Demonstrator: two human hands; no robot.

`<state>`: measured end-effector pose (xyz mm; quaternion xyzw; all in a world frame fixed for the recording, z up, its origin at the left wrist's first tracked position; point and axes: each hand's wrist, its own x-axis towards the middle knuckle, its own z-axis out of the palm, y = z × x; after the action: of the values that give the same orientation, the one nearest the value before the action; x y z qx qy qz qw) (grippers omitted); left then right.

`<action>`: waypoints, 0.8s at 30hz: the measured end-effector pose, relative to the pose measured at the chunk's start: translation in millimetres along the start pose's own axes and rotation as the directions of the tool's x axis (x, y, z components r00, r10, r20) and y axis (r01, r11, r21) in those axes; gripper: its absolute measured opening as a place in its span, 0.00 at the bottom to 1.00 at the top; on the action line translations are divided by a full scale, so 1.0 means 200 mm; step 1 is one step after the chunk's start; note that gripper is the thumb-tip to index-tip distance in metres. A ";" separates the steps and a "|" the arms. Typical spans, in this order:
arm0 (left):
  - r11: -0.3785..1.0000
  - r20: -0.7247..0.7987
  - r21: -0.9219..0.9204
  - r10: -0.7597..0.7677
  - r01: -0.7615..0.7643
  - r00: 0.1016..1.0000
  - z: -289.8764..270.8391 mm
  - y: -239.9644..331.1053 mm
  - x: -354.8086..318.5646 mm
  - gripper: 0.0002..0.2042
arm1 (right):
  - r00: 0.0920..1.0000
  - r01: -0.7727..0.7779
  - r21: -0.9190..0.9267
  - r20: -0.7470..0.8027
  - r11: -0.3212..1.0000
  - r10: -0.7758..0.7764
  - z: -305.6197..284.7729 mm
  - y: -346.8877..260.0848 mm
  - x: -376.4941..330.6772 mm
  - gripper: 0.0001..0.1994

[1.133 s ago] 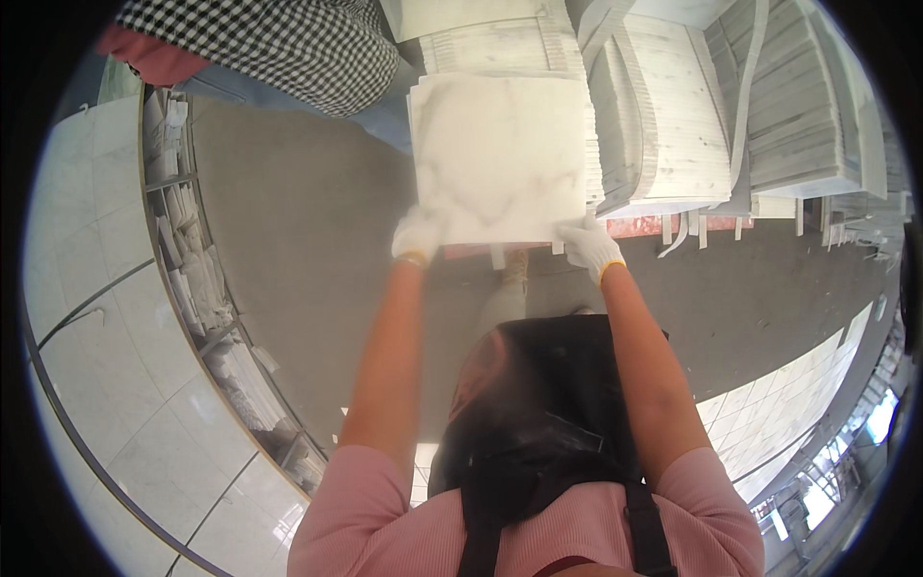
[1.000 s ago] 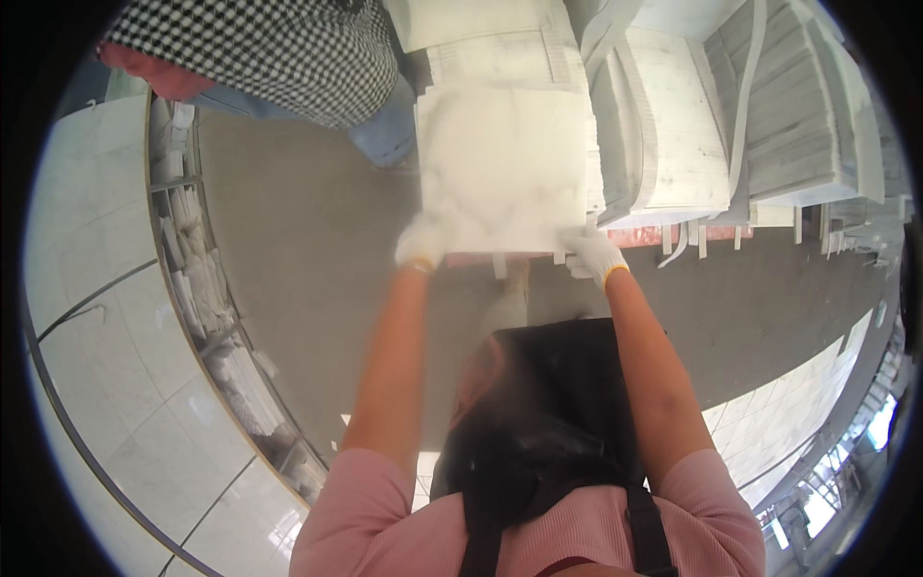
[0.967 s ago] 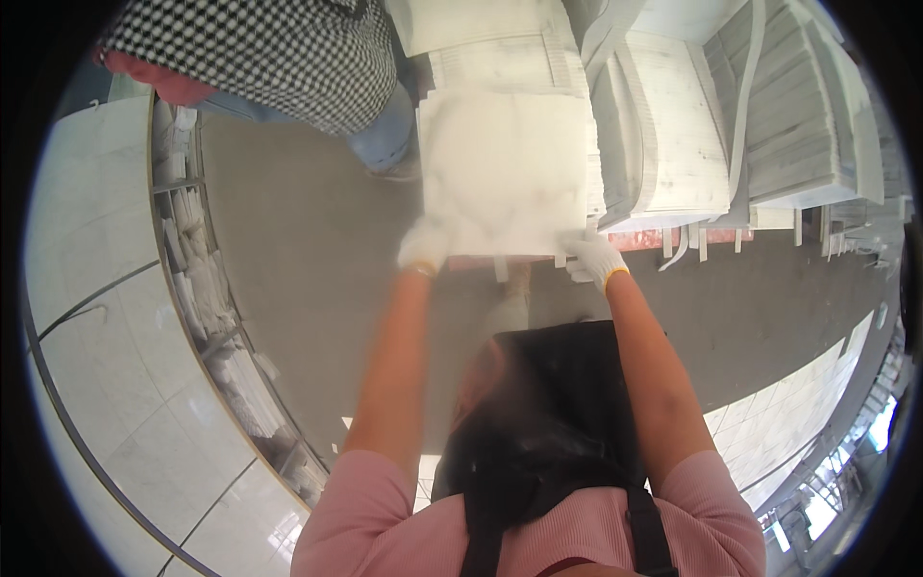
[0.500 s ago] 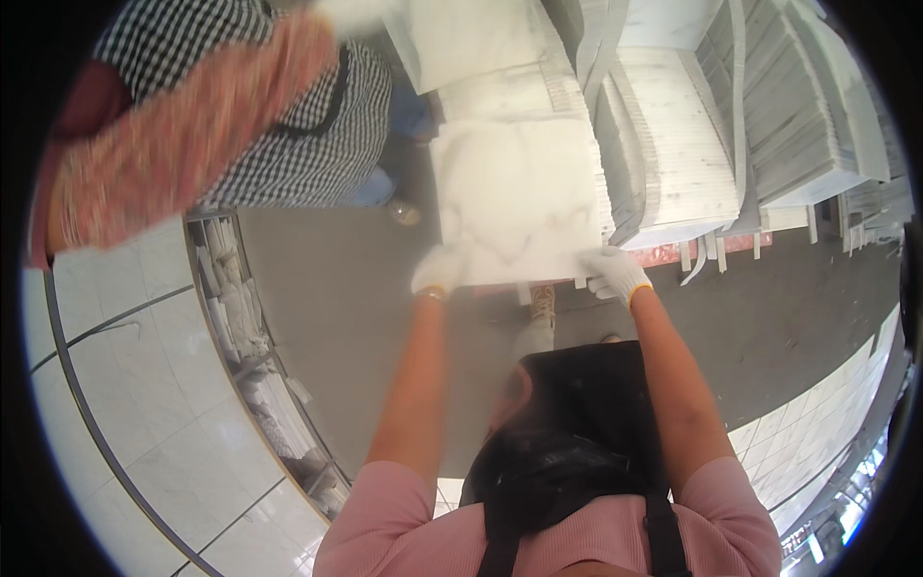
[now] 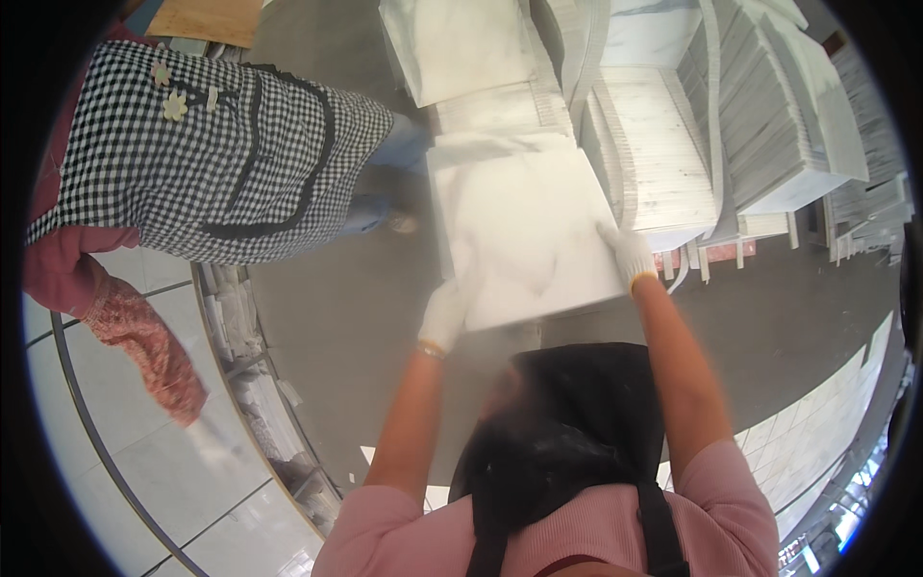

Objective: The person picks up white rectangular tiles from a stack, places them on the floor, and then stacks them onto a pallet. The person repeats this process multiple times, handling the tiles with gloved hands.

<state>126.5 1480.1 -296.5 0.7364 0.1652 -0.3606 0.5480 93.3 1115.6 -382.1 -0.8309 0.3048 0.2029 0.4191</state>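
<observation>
Between my two gloved hands is a square white marble-look tile (image 5: 538, 231) with faint grey veins, tilted a little and raised in front of the tile stack. My left hand (image 5: 448, 313), in a white glove, grips its near left edge. On its right edge is my right hand (image 5: 630, 252), also white-gloved, with the fingers closed along the side. Behind the held tile lies a row of stacked tiles (image 5: 505, 111), partly covered by it. Another large white tile (image 5: 471, 48) lies farther back on that row.
At the left stands a co-worker in a checkered apron (image 5: 221, 154), one sleeved arm hanging over a tiled surface (image 5: 154, 385). Tight rows of edge-standing tiles (image 5: 663, 144) and tile packs (image 5: 760, 125) fill the right side. A low rack of tile pieces (image 5: 260, 394) edges the grey floor (image 5: 327, 356).
The tile in my hands has come off the stack, nearer to me and turned slightly. The co-worker's arm has swung from the far tiles back to the left.
</observation>
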 end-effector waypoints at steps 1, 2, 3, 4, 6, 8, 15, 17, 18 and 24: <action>1.000 0.015 0.019 -0.012 0.011 1.000 0.00 0.00 -0.08 0.19 | 0.999 -0.039 0.046 -0.016 0.998 0.040 -0.02 0.02 -0.12 0.23; 0.999 0.023 0.052 -0.012 0.010 1.000 0.01 0.01 -0.15 0.18 | 0.991 -0.110 0.180 -0.057 0.977 0.122 -0.04 0.04 -0.24 0.28; 0.999 0.056 0.012 -0.050 0.049 0.997 0.03 -0.01 -0.22 0.17 | 0.973 -0.177 0.388 -0.069 0.905 0.220 -0.06 0.05 -0.37 0.33; 0.997 0.085 -0.008 -0.073 0.074 0.994 0.06 -0.02 -0.29 0.16 | 0.942 -0.310 0.348 -0.012 0.885 0.335 -0.14 0.09 -0.52 0.32; 0.992 0.137 -0.046 -0.109 0.117 0.984 0.12 -0.08 -0.41 0.15 | 0.923 -0.347 0.450 0.011 0.823 0.384 -0.17 0.13 -0.74 0.31; 0.989 0.159 -0.112 -0.073 0.092 0.985 0.21 -0.15 -0.51 0.14 | 0.909 -0.383 0.450 0.032 0.806 0.415 -0.24 0.19 -0.90 0.31; 0.974 0.178 0.209 0.052 -0.089 0.983 0.53 -0.30 -0.82 0.17 | 0.887 -0.389 0.480 -0.037 0.786 0.461 -0.43 0.50 -1.28 0.31; 0.979 0.207 0.164 0.085 -0.121 0.975 0.64 -0.31 -0.88 0.17 | 0.900 -0.354 0.497 -0.048 0.792 0.433 -0.51 0.61 -1.36 0.32; 0.995 0.198 0.021 0.090 -0.096 0.976 0.70 -0.31 -0.91 0.17 | 0.908 -0.329 0.504 -0.062 0.798 0.414 -0.55 0.66 -1.39 0.32; 0.988 0.218 -0.150 0.072 -0.039 0.973 0.95 -0.31 -1.13 0.19 | 0.897 -0.265 0.515 -0.178 0.815 0.404 -0.76 0.86 -1.67 0.34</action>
<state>-134.9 1360.3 -205.4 0.6540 0.1081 -0.4124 0.6250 -255.0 1024.2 -196.7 -0.6538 0.5438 0.0732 0.5211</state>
